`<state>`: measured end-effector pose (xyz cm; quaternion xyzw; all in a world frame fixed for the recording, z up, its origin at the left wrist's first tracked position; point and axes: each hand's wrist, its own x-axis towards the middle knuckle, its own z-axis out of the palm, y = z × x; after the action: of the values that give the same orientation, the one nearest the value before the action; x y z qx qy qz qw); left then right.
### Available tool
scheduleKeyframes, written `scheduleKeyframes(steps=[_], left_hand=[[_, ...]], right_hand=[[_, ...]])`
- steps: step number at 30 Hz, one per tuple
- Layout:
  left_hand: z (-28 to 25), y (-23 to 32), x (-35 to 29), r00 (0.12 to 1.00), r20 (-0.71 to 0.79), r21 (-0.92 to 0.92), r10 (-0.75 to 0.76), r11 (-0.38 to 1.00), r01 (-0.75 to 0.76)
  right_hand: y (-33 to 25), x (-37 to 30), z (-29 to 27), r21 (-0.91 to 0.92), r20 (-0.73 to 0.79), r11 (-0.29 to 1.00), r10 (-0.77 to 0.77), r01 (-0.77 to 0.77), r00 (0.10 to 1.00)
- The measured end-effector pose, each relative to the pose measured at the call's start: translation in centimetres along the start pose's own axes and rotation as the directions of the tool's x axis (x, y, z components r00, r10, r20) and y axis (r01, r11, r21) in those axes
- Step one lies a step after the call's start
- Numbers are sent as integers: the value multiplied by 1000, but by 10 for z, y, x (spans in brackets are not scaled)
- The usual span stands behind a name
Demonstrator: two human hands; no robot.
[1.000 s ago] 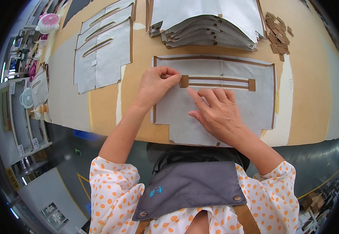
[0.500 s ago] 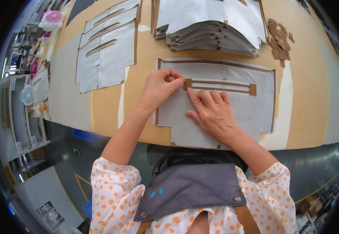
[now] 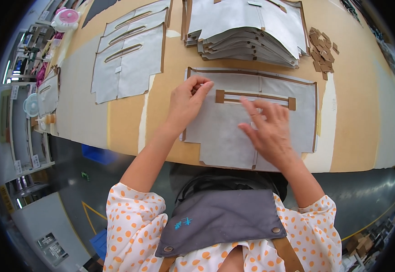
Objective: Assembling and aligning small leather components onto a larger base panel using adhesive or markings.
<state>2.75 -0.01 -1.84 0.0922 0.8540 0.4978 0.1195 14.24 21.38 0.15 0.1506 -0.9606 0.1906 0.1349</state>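
Note:
A grey fabric panel (image 3: 224, 131) with brown edging lies flat on the table in front of me. Across its upper part runs a long narrow slot (image 3: 254, 98) framed in brown strips, with a small brown patch (image 3: 220, 96) over its left end and another brown patch (image 3: 291, 104) over the right end. Above the panel's left part, my left hand (image 3: 186, 102) is closed in a pinch, thumb against forefinger; what it may hold is hidden. My right hand (image 3: 270, 129), slightly blurred, hovers over the slot with fingers apart and nothing visible in them.
A thick stack of similar grey panels (image 3: 242, 27) stands beyond the work. To its right lies a loose pile of small brown patches (image 3: 322, 52). Several slotted panels (image 3: 129, 68) overlap at the left. A pink and white fan (image 3: 66, 19) sits at the far left edge.
My right hand has lifted off the slot's left end and moved right. My left hand has drawn slightly left, away from the left patch, which stays on the panel.

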Motion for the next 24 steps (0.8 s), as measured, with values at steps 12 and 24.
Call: scheduleKeyframes(steps=[12, 24], left_hand=[[17, -6, -37, 817, 62, 659, 574, 591, -465], [18, -10, -34, 818, 183, 654, 545, 553, -515]], right_hand=[[68, -54, -24, -210, -15, 952, 223, -221, 975], [71, -57, -28, -240, 30, 943, 245, -231, 969]])
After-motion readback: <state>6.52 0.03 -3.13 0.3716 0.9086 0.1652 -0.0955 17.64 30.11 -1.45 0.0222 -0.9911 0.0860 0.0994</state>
